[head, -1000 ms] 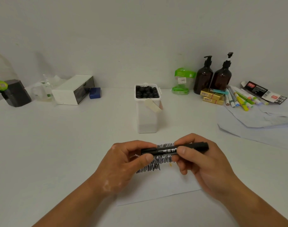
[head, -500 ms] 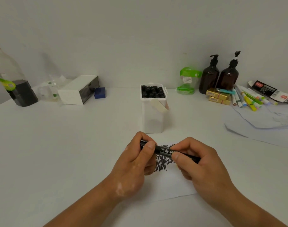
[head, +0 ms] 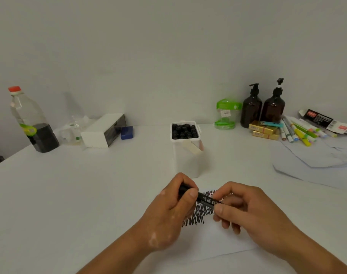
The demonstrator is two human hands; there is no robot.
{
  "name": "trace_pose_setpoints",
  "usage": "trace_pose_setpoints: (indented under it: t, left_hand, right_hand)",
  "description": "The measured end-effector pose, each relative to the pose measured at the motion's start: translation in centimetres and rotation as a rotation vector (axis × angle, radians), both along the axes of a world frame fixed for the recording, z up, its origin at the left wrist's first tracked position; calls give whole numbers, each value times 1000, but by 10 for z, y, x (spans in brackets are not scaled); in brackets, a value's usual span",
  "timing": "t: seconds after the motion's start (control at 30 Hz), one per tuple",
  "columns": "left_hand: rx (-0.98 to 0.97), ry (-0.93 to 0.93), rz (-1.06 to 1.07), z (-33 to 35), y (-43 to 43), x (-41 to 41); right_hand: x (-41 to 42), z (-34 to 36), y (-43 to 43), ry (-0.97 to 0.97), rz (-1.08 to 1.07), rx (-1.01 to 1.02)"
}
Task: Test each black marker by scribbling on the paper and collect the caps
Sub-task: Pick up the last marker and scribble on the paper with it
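The white counter fills the view, running back to a wall at twelve o'clock and dropping off at an edge far out at nine. On it, near six o'clock, lies the sheet of paper, its near edge showing below the wrists. Just beyond the sheet at twelve stands a white tub packed with the ends of black markers. Both hands meet over the paper. The left hand has its grip curled tight around one end of a black marker, and the right hand has its grip pinched on the other end, so the pen lies crosswise just above the sheet. Whether the cap is on or parting from the barrel I cannot tell, since the left fingers cover it. A dense patch of black scribbles under the pen suggests several markers are already tested, yet the tub looks full and no pile of collected caps shows, so most of the job seems left. Bare paper lies toward five o'clock for fresh strokes. The counter is open from seven through ten; loose sheets at two and a dark-filled plastic bottle at ten sit well apart.
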State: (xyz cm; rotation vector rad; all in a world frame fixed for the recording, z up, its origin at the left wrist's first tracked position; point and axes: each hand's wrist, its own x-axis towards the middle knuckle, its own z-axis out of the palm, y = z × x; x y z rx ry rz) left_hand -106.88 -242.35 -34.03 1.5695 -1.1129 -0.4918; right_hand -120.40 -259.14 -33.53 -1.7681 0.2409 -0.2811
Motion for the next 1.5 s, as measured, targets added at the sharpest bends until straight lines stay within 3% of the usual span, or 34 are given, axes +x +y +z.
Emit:
trace_pose_setpoints:
  t: [0.1, 0.2, 0.27, 0.4, 0.6, 0.73, 0.93, 1.1, 1.27, 1.5]
  left_hand:
    - [198, -129, -12, 18, -5, 29]
    - [186, -71, 303, 30, -18, 73]
    - [230, -34, 375, 32, -31, 98]
    - [272, 4, 269, 25, -60, 129]
    - [177, 67, 81, 26, -84, 143]
    - [128, 16, 148, 25, -84, 136]
    - [5, -248, 245, 3, -38, 97]
    - [-113, -281, 276, -8, -16, 82]
    - [-118, -263, 273, -11, -15, 80]
    - [-156, -356, 241, -7, -13, 77]
  right_hand:
    - [-7, -1, -16, 150, 97, 190]
    - [-6, -5, -31, 127, -7, 347]
    - [-4, -6, -37, 75, -85, 437]
    - [-2, -8, -41, 23, -128, 515]
    - [3, -11, -39, -12, -163, 522]
    - [3, -11, -40, -66, -229, 477]
    - [0, -10, -42, -171, -305, 407]
    - [4, 4, -32, -328, -431, 306]
    - [20, 53, -11, -532, -363, 175]
    - [55, 95, 14, -651, -395, -310]
